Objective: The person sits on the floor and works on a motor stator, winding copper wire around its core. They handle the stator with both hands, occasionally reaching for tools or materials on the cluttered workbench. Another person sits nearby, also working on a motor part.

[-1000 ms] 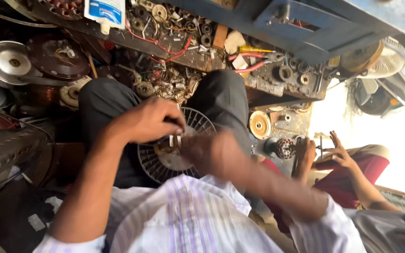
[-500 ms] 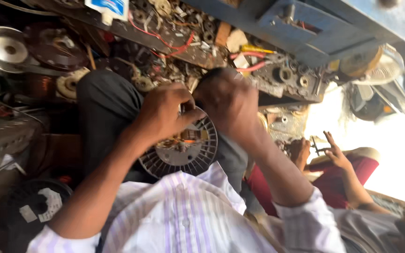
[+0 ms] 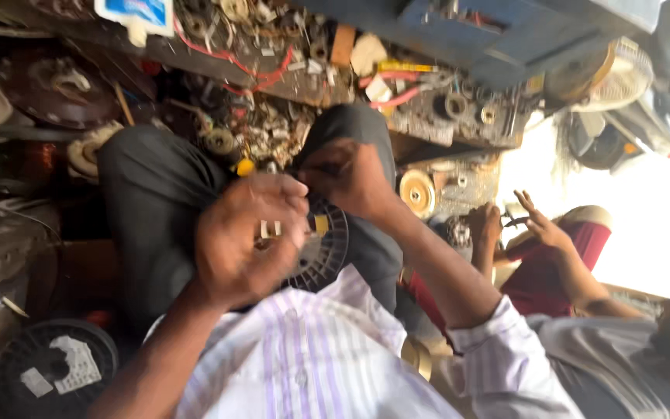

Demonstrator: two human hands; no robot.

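Observation:
A round dark motor disc (image 3: pixel 327 256) with a ribbed rim and pale metal tabs rests on my lap, on dark trousers (image 3: pixel 149 202). My left hand (image 3: pixel 246 237) is blurred. It curls over the disc's left half and grips it. My right hand (image 3: pixel 350 178) sits at the disc's upper rim with its fingers pinched together. What they pinch is hidden. A small yellow piece (image 3: pixel 244 166) lies just above my left hand.
A cluttered bench (image 3: pixel 288 70) of motor parts, red wires and bearings runs across the top. A blue box (image 3: pixel 521 35) stands top right. A black spool (image 3: pixel 52 365) lies bottom left. Another person in red (image 3: pixel 552 271) works at the right, hands (image 3: pixel 513 221) raised.
My right hand has slid from over the disc to its upper rim. My left hand has dropped lower across the disc's face. The view has shifted slightly.

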